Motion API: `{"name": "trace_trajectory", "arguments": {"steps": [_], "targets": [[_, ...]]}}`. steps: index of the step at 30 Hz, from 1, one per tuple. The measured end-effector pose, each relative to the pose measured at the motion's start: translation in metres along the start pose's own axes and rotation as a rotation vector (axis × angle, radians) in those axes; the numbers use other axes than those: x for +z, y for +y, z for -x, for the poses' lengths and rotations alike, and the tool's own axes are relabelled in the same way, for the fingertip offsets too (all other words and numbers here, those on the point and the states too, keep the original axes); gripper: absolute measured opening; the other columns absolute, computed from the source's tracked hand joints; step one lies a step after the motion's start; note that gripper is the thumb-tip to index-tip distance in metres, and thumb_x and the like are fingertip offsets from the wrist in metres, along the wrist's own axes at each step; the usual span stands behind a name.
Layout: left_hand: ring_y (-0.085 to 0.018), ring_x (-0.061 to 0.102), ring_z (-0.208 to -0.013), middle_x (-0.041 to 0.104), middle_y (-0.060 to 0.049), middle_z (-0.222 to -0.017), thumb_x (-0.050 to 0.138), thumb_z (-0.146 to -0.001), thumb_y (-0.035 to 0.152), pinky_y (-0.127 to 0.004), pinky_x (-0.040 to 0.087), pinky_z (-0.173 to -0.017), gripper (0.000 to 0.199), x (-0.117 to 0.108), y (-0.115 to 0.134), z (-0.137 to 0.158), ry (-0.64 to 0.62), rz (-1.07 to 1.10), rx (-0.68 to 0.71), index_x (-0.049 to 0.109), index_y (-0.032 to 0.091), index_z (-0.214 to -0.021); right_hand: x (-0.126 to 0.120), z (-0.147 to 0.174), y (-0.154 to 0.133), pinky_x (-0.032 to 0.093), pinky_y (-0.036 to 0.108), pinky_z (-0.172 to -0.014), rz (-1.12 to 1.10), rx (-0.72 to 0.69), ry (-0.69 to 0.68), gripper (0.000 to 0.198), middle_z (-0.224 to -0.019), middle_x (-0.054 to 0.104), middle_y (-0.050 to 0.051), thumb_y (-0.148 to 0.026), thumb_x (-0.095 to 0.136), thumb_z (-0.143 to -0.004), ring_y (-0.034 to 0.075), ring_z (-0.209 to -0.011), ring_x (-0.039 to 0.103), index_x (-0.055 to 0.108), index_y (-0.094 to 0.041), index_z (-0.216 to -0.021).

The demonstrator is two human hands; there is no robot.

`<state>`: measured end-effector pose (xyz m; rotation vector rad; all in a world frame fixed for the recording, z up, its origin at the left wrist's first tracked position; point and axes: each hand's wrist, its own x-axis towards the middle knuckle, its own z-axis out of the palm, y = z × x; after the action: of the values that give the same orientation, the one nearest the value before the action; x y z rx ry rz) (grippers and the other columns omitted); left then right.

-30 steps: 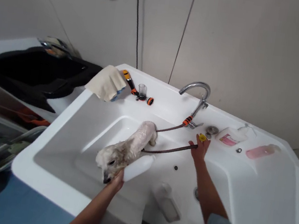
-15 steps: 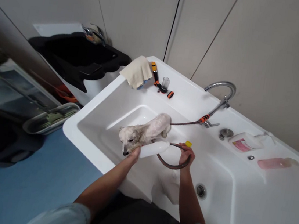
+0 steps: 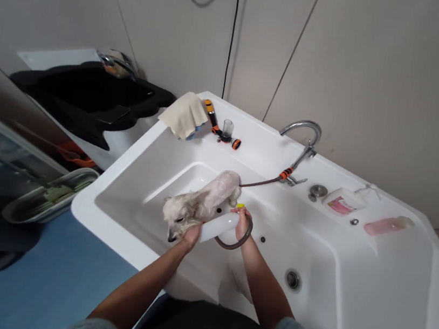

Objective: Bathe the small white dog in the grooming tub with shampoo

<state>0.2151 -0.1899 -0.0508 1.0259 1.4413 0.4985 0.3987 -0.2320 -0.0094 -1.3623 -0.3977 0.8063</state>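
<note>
A wet, pale-furred small dog (image 3: 215, 194) stands in the white tub (image 3: 132, 174), its head toward the left. My left hand (image 3: 192, 235) is closed around the base of a translucent white bottle (image 3: 216, 228), close by the dog's muzzle. The bottle lies tilted, its neck toward the right. At that neck my right hand (image 3: 242, 224) is closed on a brown hose (image 3: 228, 246), which loops below the hand. A small yellow piece (image 3: 240, 205) shows at the right fingertips; how it is held I cannot tell.
Along the tub's rim are a beige towel (image 3: 185, 114), an orange-black spray handle (image 3: 211, 113), a chrome faucet (image 3: 305, 123), a bottle with a pink label (image 3: 342, 202) and a pink bottle (image 3: 384, 226). A drain (image 3: 293, 279) sits in the tub floor. A black basin (image 3: 90, 94) stands left.
My right hand has moved left along the hose to the bottle's neck. The bottle stays in my left hand. The camera view has shifted, so the scene sits further left.
</note>
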Motion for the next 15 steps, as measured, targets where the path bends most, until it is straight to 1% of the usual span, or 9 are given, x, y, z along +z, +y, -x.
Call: {"name": "trace_trajectory", "arguments": {"steps": [2,4,7,8,10,11,12,13,15], "targets": [[-0.036,0.077,-0.112,0.080,-0.011,-0.091,0.062,-0.090,0.040,-0.047,0.062,-0.102,0.023,0.002,-0.002,0.007,-0.094,-0.062,0.057,0.072,0.024,-0.078,-0.006,-0.005,-0.005,0.058,0.034,-0.071,0.041,0.002,0.000,0.074,-0.070,0.074,0.005,-0.099,0.069,-0.068,0.022,-0.071,0.070,0.060,-0.026,-0.069],[-0.036,0.077,-0.115,0.083,-0.011,-0.098,0.062,-0.090,0.046,-0.049,0.060,-0.109,0.028,0.004,-0.006,0.012,-0.198,-0.099,0.159,0.074,0.023,-0.082,-0.017,-0.010,-0.010,0.056,0.033,-0.066,0.091,0.019,-0.008,0.075,-0.067,0.072,0.004,-0.100,0.068,-0.068,0.022,-0.067,0.070,0.059,-0.026,-0.067],[-0.037,0.079,-0.114,0.086,-0.011,-0.104,0.071,-0.083,0.055,-0.053,0.059,-0.113,0.035,0.006,-0.006,0.013,-0.372,-0.206,0.307,0.078,0.023,-0.094,-0.032,-0.012,-0.016,0.056,0.034,-0.062,0.067,0.029,0.034,0.076,-0.059,0.066,0.002,-0.104,0.061,-0.071,0.023,-0.062,0.069,0.052,-0.028,-0.064],[-0.039,0.079,-0.117,0.086,-0.012,-0.111,0.079,-0.077,0.055,-0.054,0.059,-0.114,0.042,0.008,-0.003,0.011,-0.436,-0.274,0.370,0.079,0.023,-0.104,-0.035,-0.011,-0.017,0.057,0.035,-0.062,0.045,0.024,0.063,0.077,-0.058,0.063,0.001,-0.104,0.058,-0.073,0.023,-0.061,0.070,0.050,-0.029,-0.063],[-0.042,0.078,-0.124,0.084,-0.016,-0.128,0.093,-0.064,0.049,-0.053,0.059,-0.114,0.071,0.016,0.010,0.009,-0.526,-0.432,0.498,0.078,0.021,-0.127,-0.035,-0.008,-0.016,0.059,0.036,-0.065,0.036,-0.006,0.108,0.076,-0.058,0.063,0.001,-0.103,0.055,-0.077,0.024,-0.063,0.071,0.049,-0.029,-0.062],[-0.044,0.077,-0.127,0.082,-0.017,-0.136,0.097,-0.059,0.045,-0.052,0.059,-0.114,0.086,0.023,0.018,0.008,-0.547,-0.497,0.554,0.074,0.021,-0.138,-0.033,-0.006,-0.014,0.060,0.037,-0.068,0.065,-0.030,0.094,0.074,-0.060,0.065,0.003,-0.100,0.056,-0.080,0.024,-0.065,0.071,0.051,-0.028,-0.062],[-0.044,0.076,-0.130,0.080,-0.018,-0.141,0.098,-0.059,0.041,-0.052,0.059,-0.114,0.094,0.031,0.027,0.007,-0.541,-0.536,0.592,0.070,0.020,-0.146,-0.031,-0.005,-0.013,0.062,0.038,-0.072,0.109,-0.062,0.049,0.072,-0.063,0.069,0.005,-0.097,0.057,-0.083,0.025,-0.069,0.072,0.056,-0.027,-0.062],[-0.043,0.076,-0.130,0.079,-0.018,-0.144,0.098,-0.061,0.039,-0.051,0.060,-0.113,0.097,0.040,0.035,0.007,-0.515,-0.545,0.611,0.066,0.020,-0.151,-0.030,-0.005,-0.011,0.064,0.040,-0.077,0.166,-0.101,-0.028,0.069,-0.069,0.073,0.007,-0.092,0.060,-0.085,0.026,-0.074,0.074,0.061,-0.026,-0.064],[-0.039,0.077,-0.129,0.079,-0.016,-0.143,0.093,-0.069,0.036,-0.050,0.060,-0.114,0.095,0.056,0.047,0.005,-0.432,-0.494,0.624,0.061,0.019,-0.157,-0.031,-0.013,-0.013,0.065,0.044,-0.091,0.303,-0.175,-0.244,0.057,-0.085,0.081,0.009,-0.080,0.071,-0.086,0.029,-0.087,0.077,0.074,-0.024,-0.076]]}}
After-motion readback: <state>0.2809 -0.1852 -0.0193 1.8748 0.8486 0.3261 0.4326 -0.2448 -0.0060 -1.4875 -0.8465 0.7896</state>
